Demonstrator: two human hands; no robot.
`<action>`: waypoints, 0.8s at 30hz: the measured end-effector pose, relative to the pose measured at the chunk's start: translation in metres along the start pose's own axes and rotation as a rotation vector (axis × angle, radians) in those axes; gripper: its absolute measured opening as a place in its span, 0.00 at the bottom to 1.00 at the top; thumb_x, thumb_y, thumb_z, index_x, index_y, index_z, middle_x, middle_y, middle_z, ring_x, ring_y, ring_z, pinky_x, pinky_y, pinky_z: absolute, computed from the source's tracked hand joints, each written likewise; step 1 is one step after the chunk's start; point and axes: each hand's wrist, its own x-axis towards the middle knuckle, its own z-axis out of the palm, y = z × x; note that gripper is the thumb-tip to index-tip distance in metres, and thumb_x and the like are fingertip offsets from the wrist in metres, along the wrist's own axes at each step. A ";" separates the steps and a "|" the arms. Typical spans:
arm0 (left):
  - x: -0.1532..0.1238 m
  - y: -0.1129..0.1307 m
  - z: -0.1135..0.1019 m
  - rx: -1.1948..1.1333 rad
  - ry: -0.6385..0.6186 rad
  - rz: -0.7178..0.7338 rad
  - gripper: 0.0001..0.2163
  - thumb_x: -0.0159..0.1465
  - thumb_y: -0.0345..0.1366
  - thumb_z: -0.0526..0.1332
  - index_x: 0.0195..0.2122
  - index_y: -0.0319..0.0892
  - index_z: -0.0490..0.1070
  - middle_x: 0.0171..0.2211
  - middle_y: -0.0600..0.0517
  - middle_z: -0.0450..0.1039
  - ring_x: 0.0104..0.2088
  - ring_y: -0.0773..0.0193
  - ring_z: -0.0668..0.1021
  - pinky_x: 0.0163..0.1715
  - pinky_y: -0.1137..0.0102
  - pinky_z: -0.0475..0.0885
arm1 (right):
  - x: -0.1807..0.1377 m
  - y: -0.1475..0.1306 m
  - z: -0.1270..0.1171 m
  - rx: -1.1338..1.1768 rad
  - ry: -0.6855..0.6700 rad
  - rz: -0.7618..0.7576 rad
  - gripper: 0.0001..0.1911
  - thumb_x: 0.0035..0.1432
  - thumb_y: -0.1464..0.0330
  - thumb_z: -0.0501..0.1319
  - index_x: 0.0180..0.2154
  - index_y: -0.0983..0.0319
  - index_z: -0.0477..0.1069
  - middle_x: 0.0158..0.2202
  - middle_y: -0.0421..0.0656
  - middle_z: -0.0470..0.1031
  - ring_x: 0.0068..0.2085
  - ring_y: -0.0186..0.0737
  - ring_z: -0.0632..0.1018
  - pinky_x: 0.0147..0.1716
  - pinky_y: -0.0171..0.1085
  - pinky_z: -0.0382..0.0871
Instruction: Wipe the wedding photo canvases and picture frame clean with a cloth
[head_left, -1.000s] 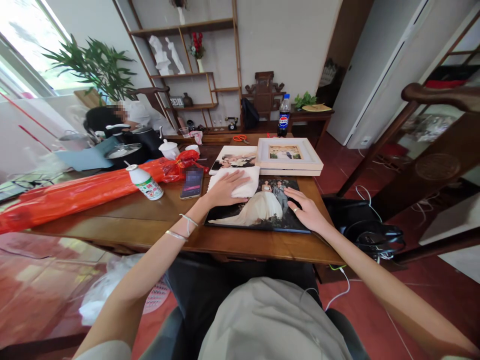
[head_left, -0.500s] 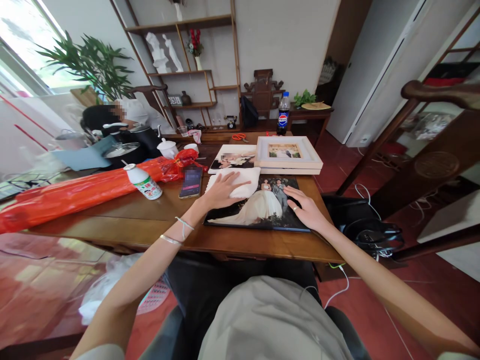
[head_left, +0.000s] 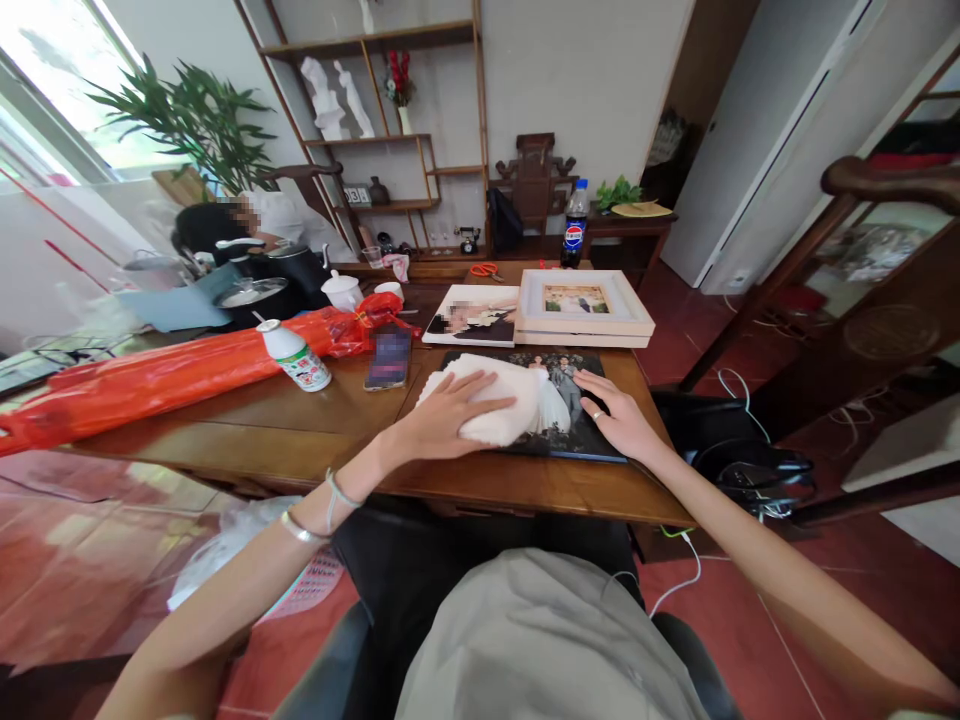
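Reaching forward with both bare arms, elbows low, forearms converging. Laying left grip (head_left: 450,415) palm-down: fingers extended, slightly spread, pointing toward right grip, wrist bent a little. Resting right grip (head_left: 619,420) palm-down just right of left grip, apart from it, not touching; fingers straight, loosely fanned, tips angled toward left grip. Closing around nothing with either grip.

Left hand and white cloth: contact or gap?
Touching. The head view shows the left hand lying palm-down on the white cloth, fingers spread across its top with no gap. The cloth rests on the wedding photo print.
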 end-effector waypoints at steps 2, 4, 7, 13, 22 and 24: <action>0.016 -0.020 0.002 0.018 0.012 -0.069 0.29 0.65 0.53 0.55 0.66 0.57 0.53 0.69 0.49 0.42 0.68 0.45 0.48 0.63 0.45 0.46 | 0.000 0.000 0.000 0.001 -0.005 0.001 0.20 0.61 0.67 0.54 0.54 0.59 0.72 0.58 0.48 0.70 0.62 0.49 0.68 0.63 0.55 0.58; 0.032 -0.039 0.004 0.031 0.025 -0.127 0.28 0.65 0.54 0.54 0.66 0.57 0.53 0.70 0.49 0.42 0.68 0.44 0.47 0.62 0.44 0.46 | 0.000 0.000 0.000 0.003 -0.007 -0.001 0.20 0.61 0.68 0.54 0.54 0.59 0.71 0.58 0.47 0.70 0.62 0.48 0.67 0.63 0.55 0.58; 0.050 -0.056 0.008 0.049 0.032 -0.175 0.28 0.66 0.54 0.53 0.66 0.57 0.52 0.70 0.49 0.42 0.68 0.44 0.47 0.62 0.43 0.47 | -0.001 0.001 0.000 0.006 -0.003 -0.001 0.20 0.61 0.67 0.54 0.54 0.58 0.71 0.58 0.46 0.70 0.62 0.47 0.68 0.63 0.54 0.58; 0.042 -0.050 0.012 0.107 0.046 -0.150 0.27 0.69 0.48 0.51 0.67 0.49 0.51 0.69 0.46 0.44 0.68 0.47 0.48 0.63 0.48 0.48 | -0.001 0.003 0.001 0.005 -0.002 0.007 0.20 0.62 0.67 0.54 0.54 0.60 0.71 0.59 0.48 0.70 0.62 0.47 0.67 0.63 0.53 0.58; -0.021 0.054 0.007 0.117 0.003 -0.029 0.34 0.63 0.40 0.59 0.68 0.48 0.47 0.70 0.41 0.39 0.68 0.43 0.43 0.62 0.44 0.45 | 0.000 0.001 0.001 -0.008 -0.003 -0.002 0.20 0.62 0.67 0.54 0.54 0.59 0.71 0.59 0.48 0.70 0.62 0.47 0.68 0.63 0.53 0.58; -0.026 0.067 0.007 0.120 -0.019 0.001 0.35 0.62 0.39 0.60 0.68 0.43 0.47 0.69 0.39 0.39 0.68 0.45 0.44 0.63 0.45 0.45 | 0.000 0.001 0.001 -0.016 -0.004 -0.001 0.20 0.62 0.67 0.54 0.54 0.60 0.71 0.59 0.48 0.70 0.62 0.47 0.68 0.63 0.54 0.58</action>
